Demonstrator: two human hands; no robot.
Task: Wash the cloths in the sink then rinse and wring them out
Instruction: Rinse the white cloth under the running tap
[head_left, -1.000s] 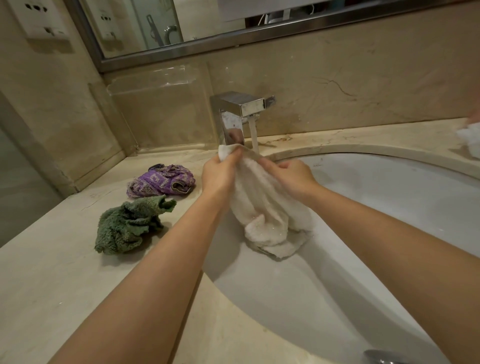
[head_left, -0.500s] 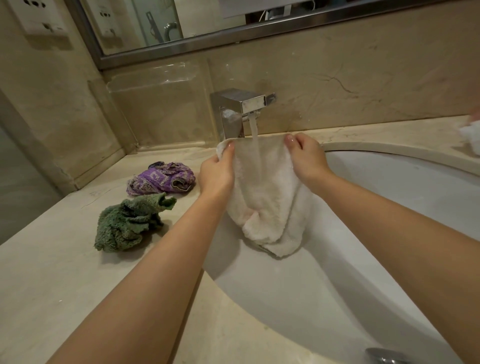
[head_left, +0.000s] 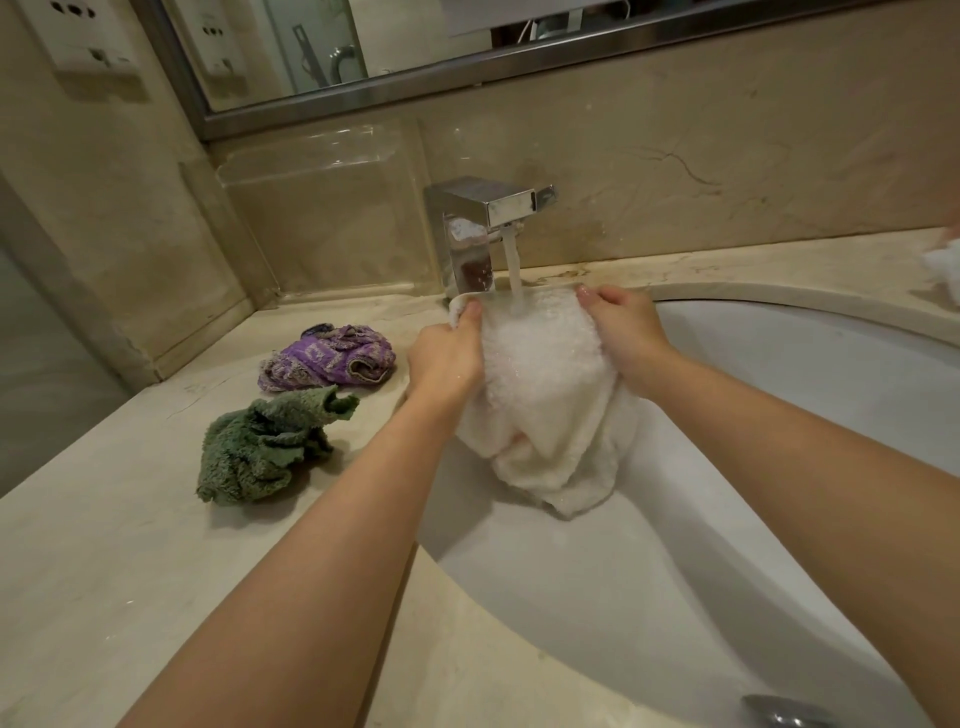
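Observation:
A white terry cloth (head_left: 545, 410) hangs spread over the white sink (head_left: 779, 415), right under the chrome faucet (head_left: 488, 218). Water streams from the spout onto the cloth's upper middle. My left hand (head_left: 447, 358) grips the cloth's upper left edge and my right hand (head_left: 623, 332) grips its upper right edge. The cloth's lower end sags against the basin wall. A crumpled green cloth (head_left: 260, 447) and a bunched purple patterned cloth (head_left: 327, 358) lie on the counter left of the sink.
The beige marble counter (head_left: 130, 571) surrounds the sink. Something white (head_left: 945, 270) sits at the counter's far right edge. The drain plug (head_left: 779, 712) shows at the bottom. A mirror (head_left: 363, 47) and wall sockets (head_left: 83, 36) are above.
My hands moved apart and spread the white cloth wide under the faucet. The water now falls onto its spread upper part.

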